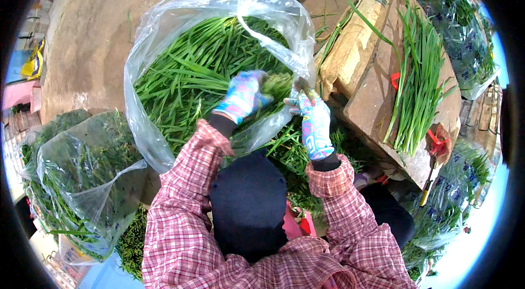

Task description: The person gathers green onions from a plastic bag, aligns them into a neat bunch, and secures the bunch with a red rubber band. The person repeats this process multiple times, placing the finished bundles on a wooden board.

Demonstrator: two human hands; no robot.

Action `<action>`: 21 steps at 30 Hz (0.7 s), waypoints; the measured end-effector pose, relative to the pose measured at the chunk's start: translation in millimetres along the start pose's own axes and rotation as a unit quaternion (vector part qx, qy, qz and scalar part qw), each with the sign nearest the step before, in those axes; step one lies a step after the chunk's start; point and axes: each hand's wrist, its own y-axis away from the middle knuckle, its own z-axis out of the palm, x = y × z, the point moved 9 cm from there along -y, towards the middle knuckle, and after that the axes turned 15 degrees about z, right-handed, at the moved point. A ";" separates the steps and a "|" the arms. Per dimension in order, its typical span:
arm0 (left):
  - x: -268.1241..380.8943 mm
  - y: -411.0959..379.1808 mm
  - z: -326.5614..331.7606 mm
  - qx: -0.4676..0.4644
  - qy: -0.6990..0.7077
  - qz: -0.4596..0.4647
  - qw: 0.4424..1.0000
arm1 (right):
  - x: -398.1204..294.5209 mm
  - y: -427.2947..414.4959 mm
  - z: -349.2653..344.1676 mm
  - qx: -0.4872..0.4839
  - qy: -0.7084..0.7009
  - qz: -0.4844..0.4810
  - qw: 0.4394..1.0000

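Observation:
My left hand, in a patterned glove and blurred by motion, grips a bundle of long flat green leaves, which look like garlic chives. The bundle's pale stem ends stick out to the right of the hand. It lies over more chives inside a large clear plastic bag, whose mouth gapes upward. At the bag's right rim is my right hand, also gloved, with dirty fingertips. Its thumb and fingers hold the plastic edge there.
A bunch of chives lies on a board at right, near red ties and a yellow-handled tool. Bagged greens stand at left and right. A worn cardboard piece sits beside the bag.

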 end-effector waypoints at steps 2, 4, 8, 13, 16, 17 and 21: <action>18.7 4.5 31.1 -0.055 -0.118 -0.009 0.992 | 4.9 1.6 -1.5 0.006 0.059 0.011 0.998; 27.0 9.6 41.1 -0.029 -0.198 -0.038 0.979 | 8.1 -0.2 -3.2 0.032 0.220 -0.006 0.975; 13.1 10.9 42.9 0.025 -0.186 -0.023 0.982 | -11.4 28.3 46.3 0.027 0.605 -0.256 0.754; -27.3 15.2 -25.8 0.113 -0.181 -0.052 0.976 | -8.9 15.8 19.0 0.095 0.581 -0.202 0.783; -50.6 20.3 -62.3 0.052 -0.174 -0.141 0.973 | -3.3 10.7 20.1 0.075 0.565 -0.181 0.801; -64.9 22.9 -51.8 0.034 -0.137 -0.121 0.983 | 2.5 4.2 19.3 0.055 0.527 -0.139 0.836; -55.9 25.6 -54.5 -0.005 -0.001 -0.014 1.000 | 17.0 -8.7 24.4 -0.079 0.179 0.094 0.976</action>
